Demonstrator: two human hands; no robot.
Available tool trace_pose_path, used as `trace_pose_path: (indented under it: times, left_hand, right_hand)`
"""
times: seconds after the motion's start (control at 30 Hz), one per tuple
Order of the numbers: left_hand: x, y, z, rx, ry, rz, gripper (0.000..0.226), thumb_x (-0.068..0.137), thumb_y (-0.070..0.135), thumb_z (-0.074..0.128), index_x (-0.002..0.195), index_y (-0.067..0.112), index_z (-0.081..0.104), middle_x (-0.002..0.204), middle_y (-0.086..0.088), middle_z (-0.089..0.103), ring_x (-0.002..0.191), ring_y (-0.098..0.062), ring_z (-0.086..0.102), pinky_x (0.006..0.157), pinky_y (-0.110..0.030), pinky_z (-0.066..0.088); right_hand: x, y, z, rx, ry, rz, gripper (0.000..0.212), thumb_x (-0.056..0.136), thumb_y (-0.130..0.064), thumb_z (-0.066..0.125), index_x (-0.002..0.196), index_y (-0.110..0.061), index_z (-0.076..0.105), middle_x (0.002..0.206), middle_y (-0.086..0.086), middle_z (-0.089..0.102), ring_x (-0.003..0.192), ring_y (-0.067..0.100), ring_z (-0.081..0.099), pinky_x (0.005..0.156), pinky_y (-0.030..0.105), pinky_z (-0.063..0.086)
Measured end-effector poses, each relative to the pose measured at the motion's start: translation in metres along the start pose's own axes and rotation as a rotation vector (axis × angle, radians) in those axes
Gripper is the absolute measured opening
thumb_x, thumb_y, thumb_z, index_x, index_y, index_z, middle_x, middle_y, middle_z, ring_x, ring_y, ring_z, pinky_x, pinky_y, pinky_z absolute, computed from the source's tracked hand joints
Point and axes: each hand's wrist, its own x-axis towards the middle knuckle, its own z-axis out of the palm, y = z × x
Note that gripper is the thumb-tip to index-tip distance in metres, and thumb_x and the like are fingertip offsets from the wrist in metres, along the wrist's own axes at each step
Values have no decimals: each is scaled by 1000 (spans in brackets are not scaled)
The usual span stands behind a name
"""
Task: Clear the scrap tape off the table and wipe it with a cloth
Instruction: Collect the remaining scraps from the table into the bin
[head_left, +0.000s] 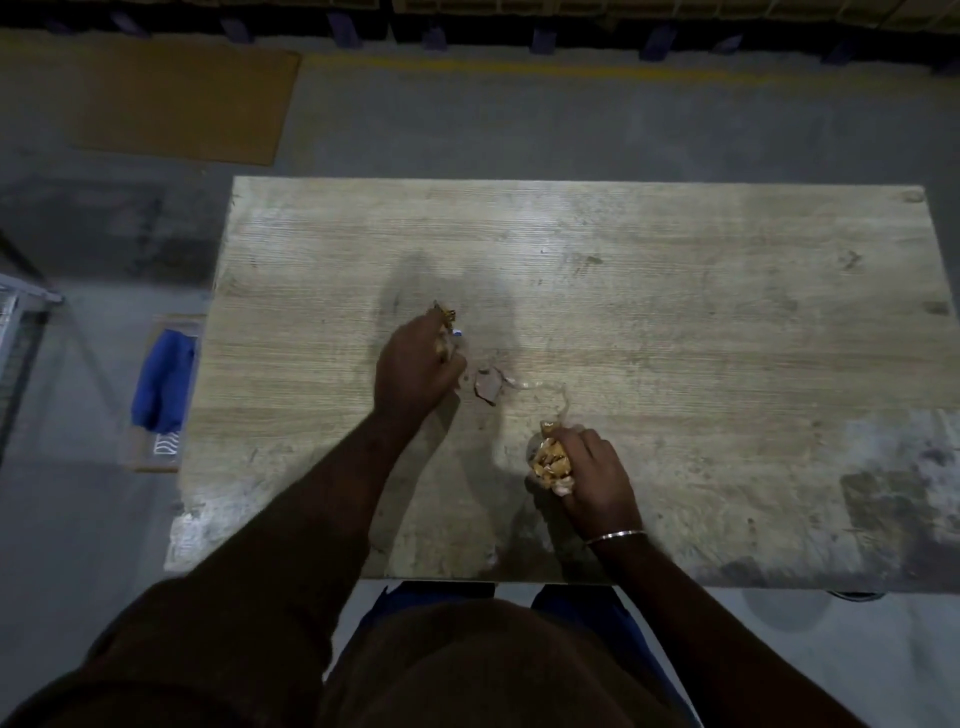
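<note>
A worn wooden table (675, 312) fills the middle of the head view. My left hand (413, 371) is curled round a small bunch of brown scrap tape (444, 317) near the table's centre. Closer to me, my right hand (592, 470) grips a crumpled wad of brown tape (551, 462). Between the two hands a torn brown tape piece (488, 387) lies on the wood. A clear strip (550, 392) trails from it toward the right hand's wad. A blue cloth (163, 379) lies on a low surface left of the table.
The blue cloth rests on a small board (156, 462) on the grey floor beside the table's left edge. A flat cardboard sheet (182, 104) lies on the floor at the far left. A metal rack (21, 322) stands at the left border. Whitish smears (893, 467) mark the table's near right.
</note>
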Motion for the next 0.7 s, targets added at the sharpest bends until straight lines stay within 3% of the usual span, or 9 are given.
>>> trace_pose_path:
  times: [0.13,0.27,0.33,0.4,0.5,0.63,0.7]
  left_hand:
    - [33,-27,4,70,-58,-55,56,88,38,64,139,14,61,120,-17,61,110,-39,60,91,-44,50]
    - [30,-30,22,80,-67,-54,70,89,62,58,145,21,58,125,-21,48,112,-39,51,99,-45,44]
    - [19,-28,28,162,-86,-23,78,81,70,67,145,27,55,132,-18,44,115,-37,48,98,-44,43]
    - [11,-26,29,162,-100,-6,70,79,60,78,138,28,57,135,-14,43,116,-34,46,96,-43,43]
    - [-1,-19,32,132,-71,43,42,87,30,77,124,19,60,130,-12,47,110,-31,49,91,-42,49]
    - [-12,-14,33,38,-37,61,39,77,6,73,113,11,59,117,-15,53,97,-32,56,76,-38,47]
    - [-12,-18,29,-60,-5,37,33,76,1,70,106,9,59,106,-12,56,90,-27,55,70,-32,40]
  right_hand:
    - [6,2,-4,55,-40,12,67,84,-57,55,140,-21,55,119,5,58,104,25,56,84,39,48]
    - [11,2,-3,78,-52,46,72,82,-58,51,140,-16,56,120,9,59,106,30,57,89,45,50]
    - [10,2,-3,93,-49,49,74,83,-61,52,141,-15,55,121,10,59,107,29,57,89,44,50]
    - [9,0,-3,88,-43,42,70,85,-59,54,141,-18,55,122,8,58,106,27,56,88,43,50]
    - [5,1,-2,31,-2,-5,60,88,-49,59,141,-21,55,120,6,60,104,25,58,87,39,51]
    - [4,-4,1,-17,93,-34,59,93,-56,55,131,-13,63,113,9,67,96,27,65,78,36,53]
    - [8,-11,-1,87,120,68,56,91,-57,56,127,-15,65,110,5,69,96,25,66,77,34,53]
